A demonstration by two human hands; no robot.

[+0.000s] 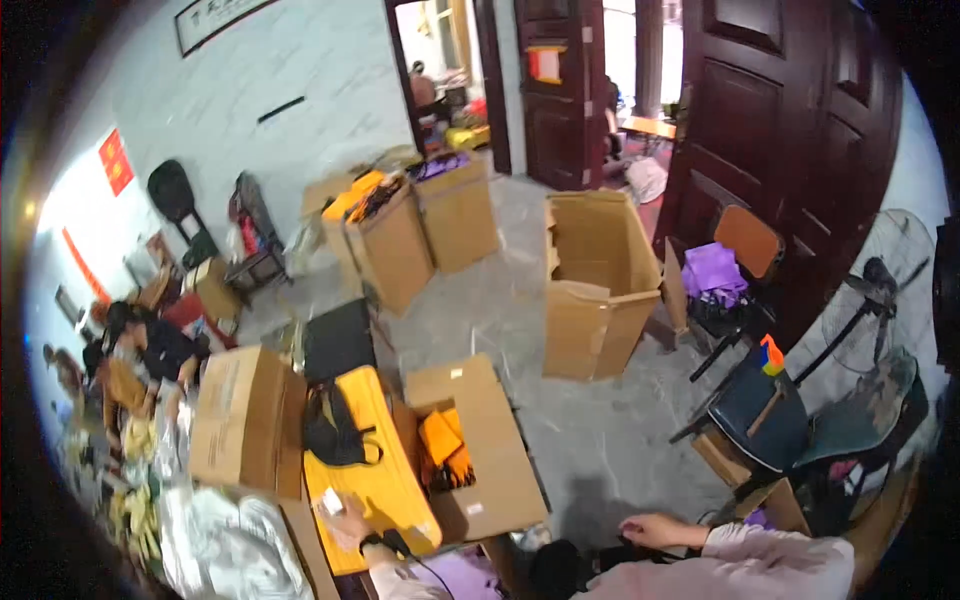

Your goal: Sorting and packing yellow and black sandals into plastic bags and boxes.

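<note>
My left hand (347, 530), with a dark band at its wrist, is over the near left end of a yellow tabletop (365, 495). Its fingers close on a small white object (331, 500) whose kind I cannot make out. A black bag (335, 425) with a strap lies farther up the same tabletop. My right hand (650, 530) hangs above the floor to the right, fingers curled in, with nothing visible in them. Between the hands stands an open cardboard box (480, 400) with orange pieces (445, 440) inside. Purple material (465, 575) lies below it, near my left forearm.
A closed carton (245, 420) and clear plastic bags (225, 545) stand at left, near seated people (155, 345). A tall open carton (595, 330) is ahead; filled cartons (395, 245) stand behind. Chairs (755, 410) and a standing fan (880, 285) line the right.
</note>
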